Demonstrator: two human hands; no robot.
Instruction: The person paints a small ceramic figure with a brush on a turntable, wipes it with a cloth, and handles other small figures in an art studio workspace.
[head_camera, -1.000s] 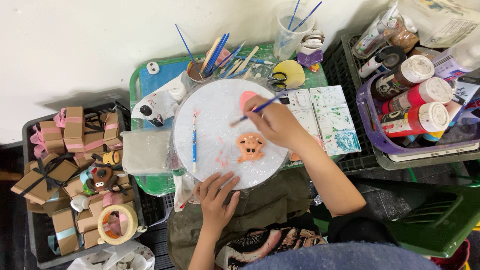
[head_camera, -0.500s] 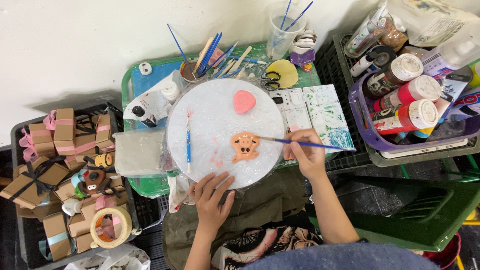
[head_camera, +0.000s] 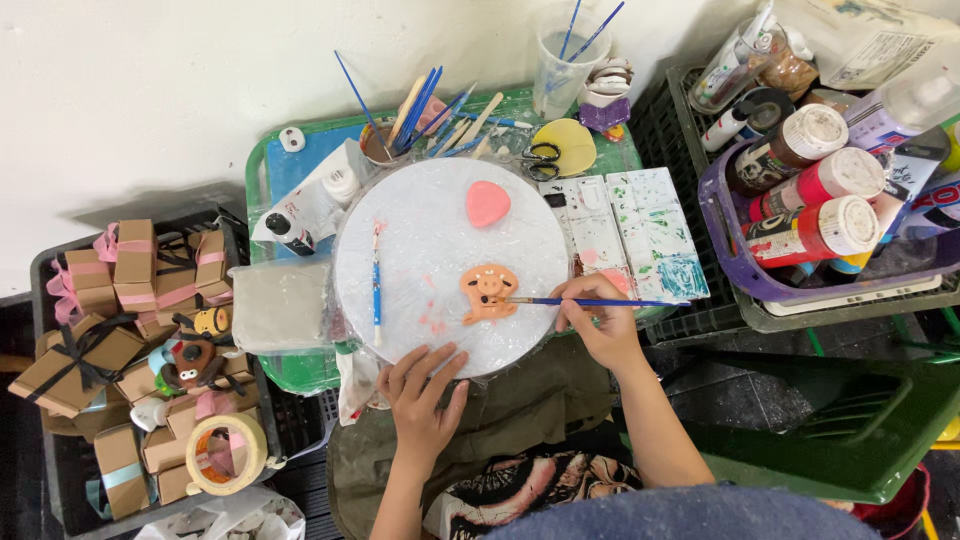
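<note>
On white round board (head_camera: 430, 240), right hand (head_camera: 598, 325) brushes orange figure (head_camera: 489, 292).

Matt orange clay figure (head_camera: 489, 292) lies on a glossy plastic-wrapped round board (head_camera: 420, 230).

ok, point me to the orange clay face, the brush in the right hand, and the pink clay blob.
orange clay face (head_camera: 489, 292), head view, middle of the piece.
paintbrush (head_camera: 600, 302), head view, mid-handle, beside the right hand (head_camera: 600, 330).
pink clay blob (head_camera: 487, 203), head view, centre of its top.
</note>
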